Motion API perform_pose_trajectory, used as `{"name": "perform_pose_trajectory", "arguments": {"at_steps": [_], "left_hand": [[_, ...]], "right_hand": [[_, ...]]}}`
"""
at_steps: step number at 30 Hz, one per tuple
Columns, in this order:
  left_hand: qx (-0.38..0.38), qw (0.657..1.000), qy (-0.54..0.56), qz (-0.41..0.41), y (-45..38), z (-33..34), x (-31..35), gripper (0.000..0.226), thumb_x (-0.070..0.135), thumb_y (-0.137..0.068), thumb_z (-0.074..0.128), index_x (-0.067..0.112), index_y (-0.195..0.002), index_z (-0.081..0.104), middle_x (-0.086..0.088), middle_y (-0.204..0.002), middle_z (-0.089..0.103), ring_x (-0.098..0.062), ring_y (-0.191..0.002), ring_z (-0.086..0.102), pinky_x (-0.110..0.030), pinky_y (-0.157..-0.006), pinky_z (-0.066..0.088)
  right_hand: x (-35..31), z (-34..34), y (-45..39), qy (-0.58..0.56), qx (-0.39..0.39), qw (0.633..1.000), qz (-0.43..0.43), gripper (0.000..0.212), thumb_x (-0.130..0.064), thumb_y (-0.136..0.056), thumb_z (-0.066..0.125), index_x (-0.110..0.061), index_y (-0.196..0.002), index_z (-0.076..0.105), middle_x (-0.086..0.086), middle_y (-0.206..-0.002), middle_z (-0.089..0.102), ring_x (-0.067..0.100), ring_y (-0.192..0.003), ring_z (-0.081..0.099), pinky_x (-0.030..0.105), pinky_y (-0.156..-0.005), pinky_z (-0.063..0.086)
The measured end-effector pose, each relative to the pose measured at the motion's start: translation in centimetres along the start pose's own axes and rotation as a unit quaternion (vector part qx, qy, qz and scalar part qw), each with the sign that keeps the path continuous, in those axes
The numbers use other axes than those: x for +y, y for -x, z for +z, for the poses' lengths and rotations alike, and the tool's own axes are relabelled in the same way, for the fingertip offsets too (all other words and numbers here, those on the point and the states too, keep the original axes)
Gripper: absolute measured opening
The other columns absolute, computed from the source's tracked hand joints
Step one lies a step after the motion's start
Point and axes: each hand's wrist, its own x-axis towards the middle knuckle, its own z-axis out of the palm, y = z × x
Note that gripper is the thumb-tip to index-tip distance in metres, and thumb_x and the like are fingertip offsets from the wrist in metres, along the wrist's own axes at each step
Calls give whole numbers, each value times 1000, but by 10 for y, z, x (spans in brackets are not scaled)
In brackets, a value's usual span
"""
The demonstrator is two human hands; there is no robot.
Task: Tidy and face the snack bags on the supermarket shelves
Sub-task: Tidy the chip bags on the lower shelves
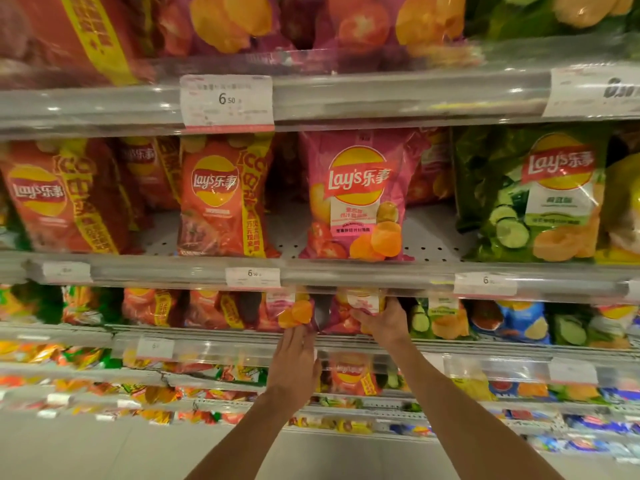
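Observation:
Two pink Lay's tomato bags stand side by side on the third shelf down. My left hand (294, 362) reaches up to the left pink bag (277, 313), its straight fingers touching the bag's lower edge. My right hand (384, 323) grips the lower part of the right pink bag (360, 306), thumb across its front. A dark gap shows between the two bags. The shelf edge above hides the tops of both bags.
On the shelf above stand red bags (221, 199), a pink bag (356, 199) and a green cucumber bag (540, 199). Red bags (152, 306) lie left of my hands, green and blue bags (512, 320) to the right. A clear rail (450, 351) fronts the shelf.

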Motion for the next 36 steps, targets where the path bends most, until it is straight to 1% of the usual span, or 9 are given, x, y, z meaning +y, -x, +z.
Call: {"name": "perform_pose_trajectory", "arguments": {"at_steps": [8, 12, 17, 21, 25, 28, 32, 34, 36], "left_hand": [[9, 1000, 19, -17, -4, -5, 3, 51, 41, -100, 45, 18, -145, 40, -2, -146, 34, -23, -139, 27, -35, -118, 27], [10, 999, 22, -30, -7, -8, 8, 50, 41, -99, 49, 18, -142, 43, -2, -143, 38, -22, -137, 30, -34, -116, 30], [12, 999, -15, -44, -7, -8, 26, 51, 41, -98, 48, 13, -141, 45, -8, -141, 41, -26, -135, 33, -36, -112, 36], [42, 998, 36, -36, -5, -2, 58, 44, 36, -96, 51, 18, -136, 52, -5, -137, 47, -25, -132, 40, -35, -112, 35], [61, 986, 153, -8, -12, 4, 112, 34, 24, -93, 55, 17, -126, 61, -5, -130, 53, -25, -127, 46, -36, -110, 37], [70, 972, 222, -3, -21, 7, 161, 30, 23, -94, 58, 17, -123, 62, -3, -126, 56, -22, -122, 51, -34, -105, 41], [77, 959, 271, -8, -35, 11, 231, 27, 22, -95, 60, 16, -120, 63, -2, -122, 58, -21, -119, 53, -34, -102, 44], [83, 948, 308, -15, -40, 13, 264, 25, 19, -93, 62, 13, -117, 64, -4, -120, 59, -23, -117, 55, -33, -101, 45], [80, 936, 339, -45, -44, 16, 295, 31, 18, -93, 64, 10, -122, 64, -7, -124, 60, -26, -117, 57, -35, -102, 45]], "right_hand": [[-1, -3, -4, 114, -75, 990, 24, 95, -62, -73, 80, -15, -146, 41, 11, -137, 62, 32, -126, 59, 39, -102, 49], [1, -12, 7, 154, -93, 983, 26, 96, -68, -72, 77, -11, -140, 41, 12, -135, 61, 32, -123, 61, 37, -95, 51], [15, -32, 34, 133, -60, 988, -55, 86, -51, -78, 82, -13, -145, 45, 9, -141, 55, 27, -128, 55, 36, -106, 48], [34, -52, 57, 77, -52, 991, -100, 74, -39, -87, 77, -14, -150, 46, 4, -146, 54, 21, -133, 53, 29, -110, 43], [63, -92, 66, 14, -22, 996, -91, 54, -30, -89, 77, -13, -137, 60, -1, -135, 64, 14, -123, 61, 24, -103, 48], [84, -137, 64, -19, 7, 996, -82, 28, -20, -90, 75, -29, -116, 69, -5, -119, 72, 3, -105, 68, 13, -85, 52], [121, -207, 53, -50, 64, 996, -39, 21, -16, -92, 73, -14, -113, 69, 4, -99, 75, 23, -97, 72, 43, -87, 58], [140, -242, 45, -51, 101, 993, -24, 20, -19, -93, 72, -10, -111, 69, 7, -96, 75, 27, -92, 71, 43, -84, 58], [158, -276, 39, -38, 143, 989, -11, 24, -22, -93, 72, -6, -111, 68, 11, -99, 75, 28, -92, 70, 34, -80, 53]]}}
